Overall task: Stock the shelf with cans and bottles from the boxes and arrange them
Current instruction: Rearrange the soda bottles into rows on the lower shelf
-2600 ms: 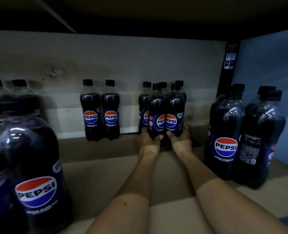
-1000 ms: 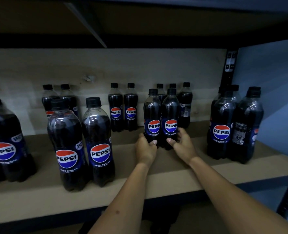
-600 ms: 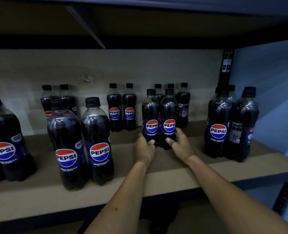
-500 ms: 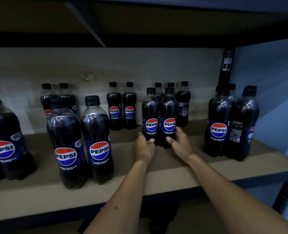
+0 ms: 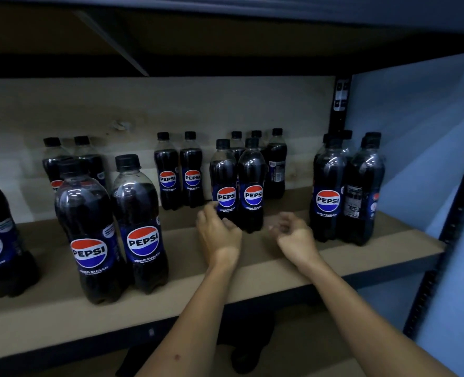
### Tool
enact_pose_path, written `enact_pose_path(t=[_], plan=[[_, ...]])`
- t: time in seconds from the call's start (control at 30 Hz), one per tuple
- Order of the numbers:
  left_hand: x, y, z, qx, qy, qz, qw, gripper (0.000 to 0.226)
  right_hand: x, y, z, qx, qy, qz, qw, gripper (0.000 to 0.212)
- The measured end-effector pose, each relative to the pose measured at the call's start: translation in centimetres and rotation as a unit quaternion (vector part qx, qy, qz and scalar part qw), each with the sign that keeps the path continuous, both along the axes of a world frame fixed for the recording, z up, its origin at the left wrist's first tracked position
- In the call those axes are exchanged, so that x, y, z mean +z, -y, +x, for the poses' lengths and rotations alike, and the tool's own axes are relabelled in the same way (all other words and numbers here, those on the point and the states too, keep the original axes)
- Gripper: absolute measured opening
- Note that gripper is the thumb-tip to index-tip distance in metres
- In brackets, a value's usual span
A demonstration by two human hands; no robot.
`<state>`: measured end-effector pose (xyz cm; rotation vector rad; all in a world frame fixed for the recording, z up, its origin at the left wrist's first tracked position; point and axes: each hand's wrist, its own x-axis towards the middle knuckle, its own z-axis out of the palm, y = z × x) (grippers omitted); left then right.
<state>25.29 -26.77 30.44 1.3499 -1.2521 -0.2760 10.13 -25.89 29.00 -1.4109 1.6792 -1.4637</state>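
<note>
Glossy dark plastic bottles [image 5: 237, 186] stand paired mid-shelf on the matte brown board shelf [image 5: 280, 268]. Left hand [image 5: 218, 235] touches one bottle's base, its grip loosely curled; right hand [image 5: 293, 235] hangs slack, apart, above bare board near the front edge.

Pale blue wall [image 5: 416, 148] on the right. Black perforated upright post [image 5: 440, 257] runs along it. Pale wood back panel [image 5: 143, 104], small knot [image 5: 120, 125] in it. Dark object on floor [image 5: 248, 341], unclear.

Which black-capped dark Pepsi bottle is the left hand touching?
The left-hand bottle of the front centre pair: the left hand has fingers at its label. Its neighbour stands untouched; the right hand holds nothing.
</note>
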Motion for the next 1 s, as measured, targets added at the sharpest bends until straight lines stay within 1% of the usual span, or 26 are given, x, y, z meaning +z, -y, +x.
enact_pose_path(t=[0.1, 0.17, 0.23, 0.27, 0.3, 0.37, 0.4, 0.43, 0.47, 0.53, 0.63, 0.73, 0.9, 1.0], plan=[[-0.2, -1.0, -2.3, -0.094, 0.011, 0.021, 0.995, 0.035, 0.3, -4.5, -3.0, -0.027, -0.051, -0.019, 0.998, 0.023], [-0.4, -1.5, -4.8, -0.161, -0.001, 0.034, 0.986, 0.036, 0.4, -7.0, -5.2, -0.076, -0.044, -0.058, 0.994, 0.014], [-0.6, -2.0, -7.8, -0.222, -0.013, 0.058, 0.973, 0.037, 0.3, -8.4, -7.6, -0.151, -0.025, -0.092, 0.984, 0.009], [-0.6, -2.2, -9.3, -0.252, -0.014, 0.085, 0.964, 0.041, 0.2, -8.7, -8.9, -0.189, -0.02, -0.097, 0.977, 0.012], [-0.5, -2.3, -10.8, -0.281, -0.012, 0.121, 0.952, 0.051, -0.1, -8.5, -10.4, -0.216, -0.022, -0.094, 0.972, 0.021], [-0.3, -2.0, -13.2, -0.334, -0.017, 0.164, 0.928, 0.081, -0.2, -8.0, -12.8, -0.213, -0.03, -0.065, 0.974, 0.047], [-0.3, -1.7, -14.2, -0.357, -0.029, 0.166, 0.919, 0.09, 0.0, -7.7, -13.6, -0.191, -0.037, -0.049, 0.98, 0.058], [-0.4, -1.3, -15.0, -0.377, -0.042, 0.158, 0.912, 0.091, 0.2, -7.4, -14.1, -0.163, -0.044, -0.043, 0.985, 0.065], [-0.4, -1.0, -15.5, -0.388, -0.052, 0.15, 0.908, 0.086, 0.6, -7.1, -14.4, -0.136, -0.044, -0.045, 0.989, 0.065], [-0.2, -0.7, -15.9, -0.371, -0.049, 0.15, 0.915, 0.071, 1.3, -6.5, -14.5, -0.093, -0.028, -0.05, 0.994, 0.059], [-0.3, -0.9, -15.4, -0.347, -0.052, 0.153, 0.924, 0.062, 1.4, -5.8, -14.5, -0.101, -0.06, -0.027, 0.993, 0.063], [-0.6, -1.7, -14.2, -0.336, -0.057, 0.143, 0.929, 0.061, 1.2, -6.3, -13.9, -0.086, -0.075, -0.022, 0.993, 0.061], [-0.5, -4.0, -10.4, -0.292, -0.035, 0.128, 0.947, 0.068, 1.4, -7.8, -12.0, 0.036, -0.037, -0.004, 0.999, 0.062], [-0.7, -5.0, -8.0, -0.256, -0.027, 0.12, 0.959, 0.071, 1.4, -8.1, -10.3, 0.086, -0.031, 0.002, 0.996, 0.063]])
